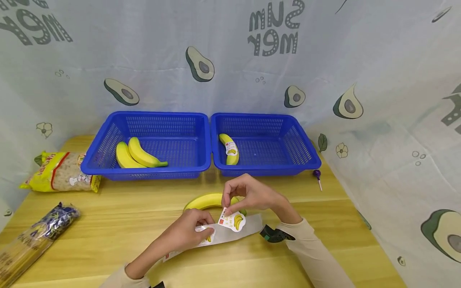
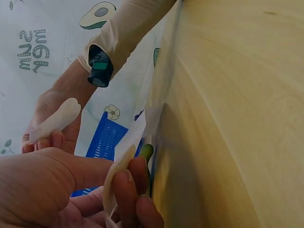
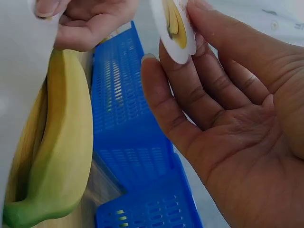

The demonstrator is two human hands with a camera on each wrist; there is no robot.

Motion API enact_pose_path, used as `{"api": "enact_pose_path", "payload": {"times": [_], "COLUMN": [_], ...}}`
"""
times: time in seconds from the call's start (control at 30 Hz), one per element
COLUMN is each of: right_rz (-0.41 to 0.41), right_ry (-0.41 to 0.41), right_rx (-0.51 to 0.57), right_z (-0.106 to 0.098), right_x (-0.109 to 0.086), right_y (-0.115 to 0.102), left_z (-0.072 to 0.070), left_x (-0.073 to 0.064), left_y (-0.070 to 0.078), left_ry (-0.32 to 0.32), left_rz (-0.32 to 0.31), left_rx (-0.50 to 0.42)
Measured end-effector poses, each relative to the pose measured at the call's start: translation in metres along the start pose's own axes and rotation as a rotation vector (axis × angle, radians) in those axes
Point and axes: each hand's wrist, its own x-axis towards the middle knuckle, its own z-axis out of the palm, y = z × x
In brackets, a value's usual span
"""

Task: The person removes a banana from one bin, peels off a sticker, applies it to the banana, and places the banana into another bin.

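Sticker [image 1: 235, 221], pinched by right hand [image 1: 251, 195] while left hand [image 1: 189, 230] pinches paper strip [image 1: 254, 225], shows plain back only in left wrist view.

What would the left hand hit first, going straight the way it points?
Past the label strip it holds, the left hand would probably meet the banana lying just beyond; height is unclear, so the right hand could come first.

The right hand [image 1: 253, 195] pinches a white banana-print sticker [image 1: 235, 222] clear of the backing strip [image 1: 249, 229] the left hand [image 1: 187, 231] grips; a yellow, green-stemmed banana [image 1: 203, 201] lies just beyond.
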Motion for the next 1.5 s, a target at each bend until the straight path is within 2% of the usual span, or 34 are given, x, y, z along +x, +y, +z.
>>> {"api": "enact_pose_path", "payload": {"times": [0.1, 0.3, 0.47, 0.57, 0.7, 0.83, 0.93, 1.1, 1.23, 1.37, 1.5], "right_rz": [0.003, 0.023, 0.029, 0.036, 0.019, 0.001, 0.007, 0.027, 0.040, 0.085, 0.115], "right_ry": [0.011, 0.027, 0.037, 0.048, 0.071, 0.114, 0.152, 0.213, 0.277, 0.337, 0.368], "right_rx": [0.006, 0.008, -0.004, -0.008, -0.021, -0.041, -0.049, -0.100, -0.187, -0.283, -0.376], "right_z": [0.001, 0.003, 0.005, 0.006, 0.009, 0.013, 0.016, 0.016, 0.012, 0.009, 0.008], "right_x": [0.001, 0.002, 0.003, 0.004, 0.005, 0.009, 0.011, 0.013, 0.013, 0.012, 0.013], "right_y": [0.002, 0.004, 0.007, 0.008, 0.010, 0.012, 0.013, 0.013, 0.016, 0.022, 0.028], "left_z": [0.005, 0.012, 0.012, 0.008, -0.003, -0.010, -0.012, -0.013, -0.017, -0.019, -0.017], "left_x": [-0.001, -0.005, -0.008, -0.008, -0.006, -0.002, 0.000, 0.004, 0.006, 0.011, 0.018], "left_y": [0.000, 0.007, 0.014, 0.016, 0.016, 0.015, 0.014, 0.013, 0.010, 0.006, 0.002], "left_ry": [-0.001, 0.055, 0.089, 0.122, 0.147, 0.163, 0.195, 0.275, 0.354, 0.417, 0.457], "left_rz": [-0.035, -0.093, -0.084, -0.026, 0.036, -0.007, -0.046, -0.078, -0.146, -0.224, -0.235], "left_rx": [0.072, 0.314, 0.397, 0.325, 0.077, -0.121, -0.196, -0.227, -0.219, -0.195, -0.122]}}
